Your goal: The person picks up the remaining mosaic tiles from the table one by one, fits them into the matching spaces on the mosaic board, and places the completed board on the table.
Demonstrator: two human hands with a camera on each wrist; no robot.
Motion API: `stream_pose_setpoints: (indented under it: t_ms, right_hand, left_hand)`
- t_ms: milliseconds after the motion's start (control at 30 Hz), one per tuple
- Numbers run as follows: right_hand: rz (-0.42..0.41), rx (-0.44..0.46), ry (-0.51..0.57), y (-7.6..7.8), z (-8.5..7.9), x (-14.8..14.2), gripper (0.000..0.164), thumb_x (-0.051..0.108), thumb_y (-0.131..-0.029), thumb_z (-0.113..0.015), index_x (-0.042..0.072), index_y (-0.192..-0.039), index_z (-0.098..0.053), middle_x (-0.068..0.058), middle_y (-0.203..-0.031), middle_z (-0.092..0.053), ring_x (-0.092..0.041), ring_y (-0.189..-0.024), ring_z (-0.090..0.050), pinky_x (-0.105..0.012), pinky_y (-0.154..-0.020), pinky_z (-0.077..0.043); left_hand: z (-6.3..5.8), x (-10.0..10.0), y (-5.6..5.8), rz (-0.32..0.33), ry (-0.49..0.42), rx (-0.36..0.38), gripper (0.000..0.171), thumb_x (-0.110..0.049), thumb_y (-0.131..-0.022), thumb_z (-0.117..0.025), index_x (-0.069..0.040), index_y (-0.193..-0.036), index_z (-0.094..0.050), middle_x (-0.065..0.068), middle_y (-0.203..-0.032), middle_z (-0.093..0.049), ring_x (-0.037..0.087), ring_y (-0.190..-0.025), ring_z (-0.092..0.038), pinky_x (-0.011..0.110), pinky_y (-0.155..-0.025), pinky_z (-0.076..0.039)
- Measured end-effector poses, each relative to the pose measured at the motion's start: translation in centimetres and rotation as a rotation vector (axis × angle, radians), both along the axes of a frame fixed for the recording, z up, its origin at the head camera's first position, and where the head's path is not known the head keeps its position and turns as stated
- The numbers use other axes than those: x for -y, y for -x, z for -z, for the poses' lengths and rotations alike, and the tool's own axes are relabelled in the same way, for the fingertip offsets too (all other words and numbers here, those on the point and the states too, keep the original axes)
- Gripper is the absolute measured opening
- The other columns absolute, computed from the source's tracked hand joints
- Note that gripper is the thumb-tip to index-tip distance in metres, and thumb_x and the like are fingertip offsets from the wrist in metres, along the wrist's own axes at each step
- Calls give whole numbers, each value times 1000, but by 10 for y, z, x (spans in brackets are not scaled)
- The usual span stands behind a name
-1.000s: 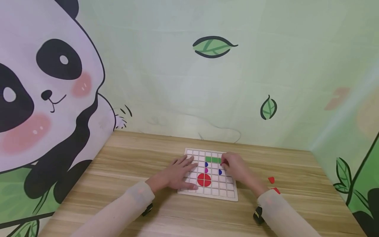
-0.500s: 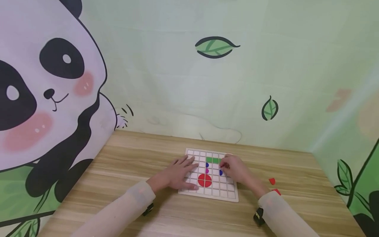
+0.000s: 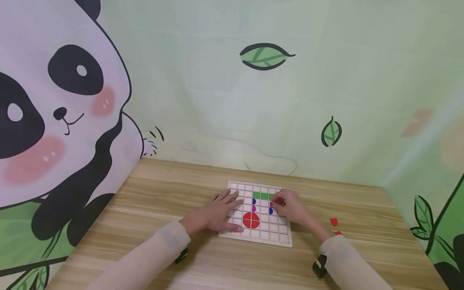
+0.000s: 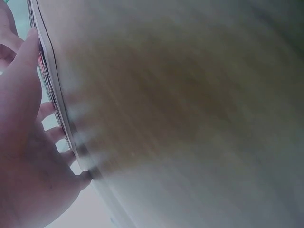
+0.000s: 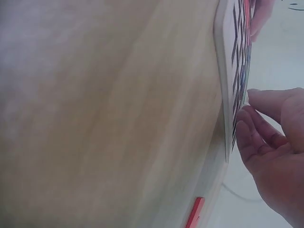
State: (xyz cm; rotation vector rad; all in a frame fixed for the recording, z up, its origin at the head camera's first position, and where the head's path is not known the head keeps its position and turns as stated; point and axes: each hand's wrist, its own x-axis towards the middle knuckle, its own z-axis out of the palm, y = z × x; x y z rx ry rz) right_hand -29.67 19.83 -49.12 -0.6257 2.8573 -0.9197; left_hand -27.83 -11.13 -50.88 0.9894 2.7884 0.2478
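A white square grid board [image 3: 273,237] lies on the wooden table. My left hand [image 3: 217,211] rests spread on its left side, fingers straight, thumb near the lower edge. At the board's right side my right hand [image 3: 291,206] pinches a small magenta piece [image 3: 271,204] between thumb and fingertips, low over a cell just above a blue piece [image 3: 270,211]. Its fingertips partly cover the magenta piece. In the right wrist view, thumb and fingers of the right hand [image 5: 270,128] come together at the board's surface. A green strip [image 3: 262,195] and a red circle [image 3: 251,220] lie on the grid.
Another blue piece [image 3: 254,201] sits above a magenta half-round piece [image 3: 253,208] mid-board. To the right on the table lie a red piece [image 3: 334,222] and a second one [image 3: 338,233], partly behind the sleeve. A printed panda wall covering [image 3: 203,100] stands behind the table.
My right hand has shifted slightly down and right from the green strip's end, and more of the magenta piece shows beside its fingertips. The left hand has stayed in place.
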Motion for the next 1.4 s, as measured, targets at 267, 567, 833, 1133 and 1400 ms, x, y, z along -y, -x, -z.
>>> stream_pose_setpoints:
  t_ms: [267, 567, 833, 1133, 1400]
  right_hand:
    - [27, 11, -20, 0, 1, 0, 10, 7, -97, -76, 9, -107, -78, 1, -97, -64, -16, -89, -59, -32, -81, -54]
    - [35, 9, -12, 4, 5, 0, 9, 6, -98, -75, 11, -105, -76, 1, -96, -64, -16, -87, -57, -32, -78, -52]
    - [15, 13, 8, 5, 3, -5, 11, 6, -98, -74, 8, -109, -76, 0, -97, -66, -17, -87, -59, -32, -79, -53]
    - [12, -64, 4, -1, -20, -38, 17, 5, -99, -73, 0, -115, -74, -4, -99, -70, -20, -89, -61, -34, -79, -55]
    - [-11, -79, -19, -17, -24, -75, 9, 2, -97, -74, -1, -105, -74, -6, -97, -70, -18, -88, -62, -36, -78, -56]
  left_hand:
    - [0, -1, 0, -4, -3, 3, 102, -85, -92, -52, -23, -170, -29, 7, -178, -12, 36, -163, -6, 64, -127, -16]
    - [-3, -1, -2, -2, 3, 4, 101, -84, -92, -52, -24, -170, -28, 7, -178, -11, 35, -164, -6, 64, -127, -16]
    - [-5, -3, -4, 2, 3, 13, 101, -83, -92, -53, -23, -170, -28, 7, -178, -12, 36, -163, -6, 64, -127, -16]
    - [-5, -3, -3, -2, 0, 16, 101, -82, -93, -53, -22, -170, -28, 8, -178, -12, 37, -163, -6, 64, -127, -16]
    - [-4, -1, -1, -1, -11, 18, 102, -84, -92, -53, -23, -170, -28, 8, -178, -12, 37, -163, -6, 65, -127, -15]
